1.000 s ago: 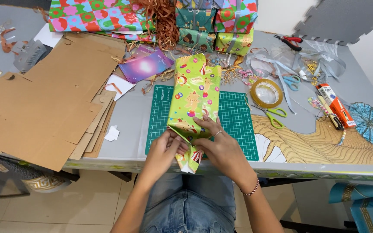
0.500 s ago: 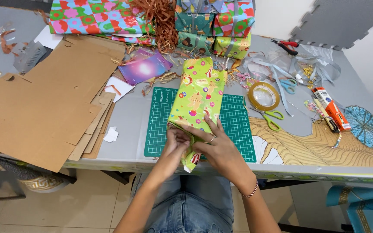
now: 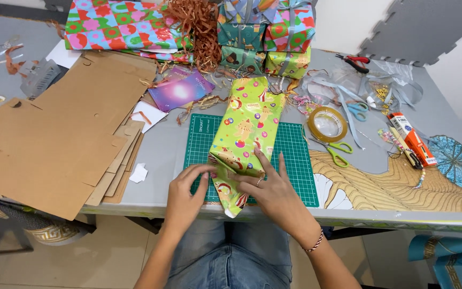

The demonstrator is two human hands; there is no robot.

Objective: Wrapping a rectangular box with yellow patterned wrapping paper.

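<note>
Flat sheets of brown cardboard (image 3: pixel 54 139) cover the left end of the bench (image 3: pixel 161 155). Right of them a green cutting mat (image 3: pixel 295 160) lies at the near edge, and on it rests a long box wrapped in lime-green patterned paper (image 3: pixel 247 128), running from far to near with its near end hanging just over the edge of the bench.

The left hand (image 3: pixel 185 195) comes in from the near left; its fingertips pinch the loose paper flap at the near left corner of the box. The right hand (image 3: pixel 274 192) lies just beside it on the right, fingers spread and pressed flat on the folded paper of the same end, so the parcel stretches away from both grips toward the far side.

Farther right sit a roll of clear tape (image 3: pixel 327 124), green-handled scissors (image 3: pixel 338 152) and an orange tube (image 3: pixel 413 139). Wrapped gifts (image 3: pixel 266 37) are stacked at the far edge.
</note>
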